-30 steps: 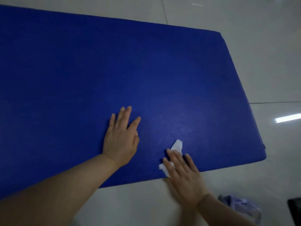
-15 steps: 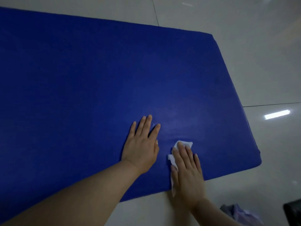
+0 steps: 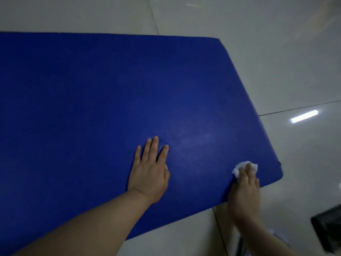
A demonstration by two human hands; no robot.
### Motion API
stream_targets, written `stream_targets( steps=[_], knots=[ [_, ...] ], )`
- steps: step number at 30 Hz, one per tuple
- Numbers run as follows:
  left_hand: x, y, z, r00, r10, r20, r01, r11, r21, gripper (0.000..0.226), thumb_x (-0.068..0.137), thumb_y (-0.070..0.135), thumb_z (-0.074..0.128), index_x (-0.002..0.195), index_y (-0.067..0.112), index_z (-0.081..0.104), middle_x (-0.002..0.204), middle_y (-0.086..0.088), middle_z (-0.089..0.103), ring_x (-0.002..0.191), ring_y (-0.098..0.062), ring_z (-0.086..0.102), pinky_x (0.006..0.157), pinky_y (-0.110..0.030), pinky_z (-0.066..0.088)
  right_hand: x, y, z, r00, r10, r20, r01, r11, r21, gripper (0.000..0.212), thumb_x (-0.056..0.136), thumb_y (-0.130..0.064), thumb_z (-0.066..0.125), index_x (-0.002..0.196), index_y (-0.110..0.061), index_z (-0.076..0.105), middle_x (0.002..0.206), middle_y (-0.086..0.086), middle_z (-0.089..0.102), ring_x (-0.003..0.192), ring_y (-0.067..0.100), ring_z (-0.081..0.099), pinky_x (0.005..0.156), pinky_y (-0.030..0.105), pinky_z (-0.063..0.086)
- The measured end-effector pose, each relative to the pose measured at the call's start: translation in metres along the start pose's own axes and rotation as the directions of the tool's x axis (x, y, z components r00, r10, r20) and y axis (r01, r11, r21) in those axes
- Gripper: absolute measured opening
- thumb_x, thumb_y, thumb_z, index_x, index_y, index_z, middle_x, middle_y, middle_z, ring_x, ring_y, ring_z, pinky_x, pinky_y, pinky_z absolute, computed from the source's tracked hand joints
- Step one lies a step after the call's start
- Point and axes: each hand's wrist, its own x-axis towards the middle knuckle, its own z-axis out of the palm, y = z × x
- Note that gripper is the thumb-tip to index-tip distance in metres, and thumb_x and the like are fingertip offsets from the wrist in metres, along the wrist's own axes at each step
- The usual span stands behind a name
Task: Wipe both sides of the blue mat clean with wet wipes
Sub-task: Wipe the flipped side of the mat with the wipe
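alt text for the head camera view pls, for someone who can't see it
A person's right hand presses a white wet wipe onto the near right corner of a large blue mat lying on a pale tiled floor. Their left hand rests flat on the mat, fingers straight.

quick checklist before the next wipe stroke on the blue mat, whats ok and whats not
1. Left hand flat on the blue mat, steadying it: ok.
2. Right hand pressing the wet wipe: ok.
3. Wipe spread flat: not ok, it is bunched.
4. Mat lying flat on the tiled floor: ok.
5. Wipe damp enough: cannot tell.
6. Underside wiped: cannot tell.
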Motion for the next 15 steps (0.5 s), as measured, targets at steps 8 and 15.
stream_targets(
  steps=[8,15],
  knots=[
    [0.000,0.002,-0.004,1.000,0.000,-0.026,-0.001,1.000,-0.018,0.059,0.090,0.034,0.026,0.140,0.011,0.048,0.150,-0.019,0.036,0.139,-0.033,0.034,0.111,-0.053,0.028,-0.052,-0.109,0.027,0.755,0.648,0.099,-0.632,0.680,0.372,0.069,0.101,-0.028,0.034,0.148,0.004,-0.004,0.158,0.018,-0.006,0.147,0.028,0.000,0.118,0.038,0.004],
    [0.011,0.005,0.000,0.987,0.101,-0.127,-0.106,0.994,-0.034,0.054,0.088,0.028,0.047,0.137,0.005,0.049,0.150,-0.025,0.033,0.139,-0.036,0.029,0.114,-0.053,0.022,0.029,-0.038,0.018,0.575,0.811,-0.111,-0.634,0.527,0.566,0.050,0.099,-0.020,0.042,0.142,0.002,0.028,0.146,0.019,0.034,0.129,0.037,0.039,0.108,0.048,0.033]
  ],
)
